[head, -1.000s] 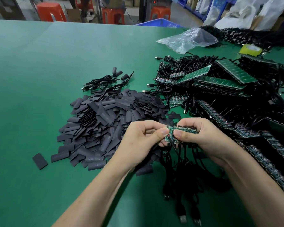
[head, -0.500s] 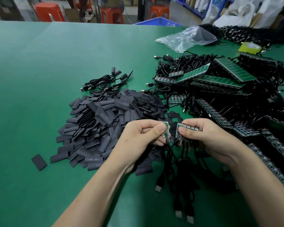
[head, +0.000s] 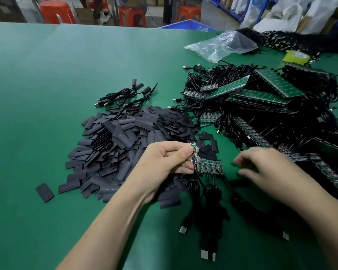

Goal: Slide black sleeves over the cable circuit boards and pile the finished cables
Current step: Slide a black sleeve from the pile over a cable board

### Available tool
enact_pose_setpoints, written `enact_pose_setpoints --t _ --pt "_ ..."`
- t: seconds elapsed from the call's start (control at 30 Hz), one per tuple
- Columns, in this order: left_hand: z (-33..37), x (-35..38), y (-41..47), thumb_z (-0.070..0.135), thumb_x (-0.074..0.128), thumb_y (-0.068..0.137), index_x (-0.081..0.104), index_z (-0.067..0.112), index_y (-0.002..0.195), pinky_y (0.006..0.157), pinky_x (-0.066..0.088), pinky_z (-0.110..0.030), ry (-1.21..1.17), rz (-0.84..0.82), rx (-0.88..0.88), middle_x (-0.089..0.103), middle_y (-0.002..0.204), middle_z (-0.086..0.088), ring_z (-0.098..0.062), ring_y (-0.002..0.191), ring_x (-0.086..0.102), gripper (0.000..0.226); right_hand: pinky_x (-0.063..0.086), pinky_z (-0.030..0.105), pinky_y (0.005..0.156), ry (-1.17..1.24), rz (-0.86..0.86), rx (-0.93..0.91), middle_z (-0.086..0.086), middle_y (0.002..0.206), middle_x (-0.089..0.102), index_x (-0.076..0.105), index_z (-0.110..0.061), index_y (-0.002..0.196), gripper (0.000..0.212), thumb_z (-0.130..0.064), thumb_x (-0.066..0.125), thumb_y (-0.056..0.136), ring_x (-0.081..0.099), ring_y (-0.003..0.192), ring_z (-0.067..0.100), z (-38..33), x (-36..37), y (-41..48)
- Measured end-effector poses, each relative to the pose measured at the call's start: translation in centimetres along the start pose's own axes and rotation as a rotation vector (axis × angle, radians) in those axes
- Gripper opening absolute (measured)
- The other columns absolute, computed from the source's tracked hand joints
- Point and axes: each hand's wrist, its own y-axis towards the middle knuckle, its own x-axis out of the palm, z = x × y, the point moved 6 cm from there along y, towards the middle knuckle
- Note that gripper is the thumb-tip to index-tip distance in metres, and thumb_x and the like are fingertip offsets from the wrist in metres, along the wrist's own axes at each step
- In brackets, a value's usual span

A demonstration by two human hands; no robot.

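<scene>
Faint pale print on one near sleeve (head: 108,189) reads roughly "TUBE 125°C", upside down; other print is illegible.

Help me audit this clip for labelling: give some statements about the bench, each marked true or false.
1. The left hand pinches one small circuit board. True.
2. The right hand grips a black sleeve. False: it is spread and blurred, and holds nothing visible.
3. The held board already wears a sleeve. False: it is bare green.
4. One lone sleeve lies apart from the sleeve pile, at its near left. True.
</scene>
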Motion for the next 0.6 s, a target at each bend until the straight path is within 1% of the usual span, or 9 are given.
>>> enact_pose_setpoints --t 0.03,0.1,0.2,0.27,0.37,0.53,0.6 --pt "0.0 0.1 0.0 0.026 0.074 0.079 0.084 0.017 0.084 0.063 0.059 -0.020 0.002 0.004 -0.001 0.076 0.078 -0.007 -0.009 0.065 0.070 0.014 0.049 0.035 0.099 -0.055 -0.054 0.004 -0.016 0.118 0.061 0.065 -0.038 0.117 0.026 -0.036 0.073 0.092 0.060 0.114 0.013 -0.1 0.5 -0.3" --pt "0.0 0.2 -0.1 0.027 0.074 0.079 0.084 0.018 0.085 0.063 0.059 -0.019 0.000 0.015 -0.006 0.076 0.081 -0.009 -0.010 0.066 0.070 0.015 0.050 0.033 0.095 -0.107 -0.079 -0.008 -0.019 0.116 0.055 0.060 -0.040 0.116 0.029 -0.045 0.073 0.090 0.058 0.113 0.012 -0.4 0.9 -0.7" --pt "0.2 0.1 -0.2 0.029 0.074 0.079 0.084 0.019 0.087 0.064 0.060 -0.022 -0.009 0.032 -0.004 0.077 0.087 -0.012 -0.013 0.071 0.072 0.017 0.050 0.031 0.088 -0.115 -0.060 -0.049 -0.021 0.104 0.050 0.059 -0.039 0.099 0.019 -0.051 0.071 0.090 0.055 0.103 0.008 -0.8 0.9 -0.9" --pt "0.3 0.1 -0.3 0.031 0.073 0.081 0.083 0.021 0.086 0.065 0.061 -0.024 -0.019 0.032 -0.005 0.078 0.093 -0.013 -0.018 0.077 0.076 0.015 0.049 0.030 0.087 -0.089 -0.078 -0.057 -0.019 0.099 0.049 0.058 -0.037 0.091 0.016 -0.048 0.070 0.091 0.053 0.099 0.006 -0.9 1.0 -1.0" --pt "0.5 0.5 -0.5 0.031 0.068 0.087 0.079 0.026 0.081 0.063 0.061 -0.025 -0.019 -0.009 -0.012 0.079 0.097 -0.013 -0.025 0.084 0.079 0.013 0.047 0.028 0.084 -0.059 -0.105 -0.074 -0.018 0.095 0.050 0.057 -0.035 0.087 0.016 -0.043 0.069 0.093 0.051 0.094 0.003 -0.8 1.2 -1.0" --pt "1.5 1.1 -1.0 0.031 0.066 0.090 0.076 0.029 0.077 0.061 0.060 -0.025 -0.013 -0.057 0.016 0.079 0.094 -0.013 -0.025 0.080 0.079 0.017 0.045 0.027 0.072 0.011 -0.144 -0.075 -0.014 0.086 0.059 0.050 -0.033 0.084 0.021 -0.032 0.066 0.097 0.052 0.079 0.002 -0.6 1.6 -1.0" --pt "2.4 1.5 -1.3 0.033 0.069 0.088 0.077 0.029 0.078 0.061 0.060 -0.024 -0.021 -0.082 0.036 0.079 0.093 -0.013 -0.025 0.079 0.079 0.014 0.046 0.030 0.072 0.053 -0.127 -0.087 -0.014 0.084 0.059 0.048 -0.035 0.084 0.024 -0.029 0.067 0.097 0.053 0.077 0.003 -0.7 1.4 -1.0"
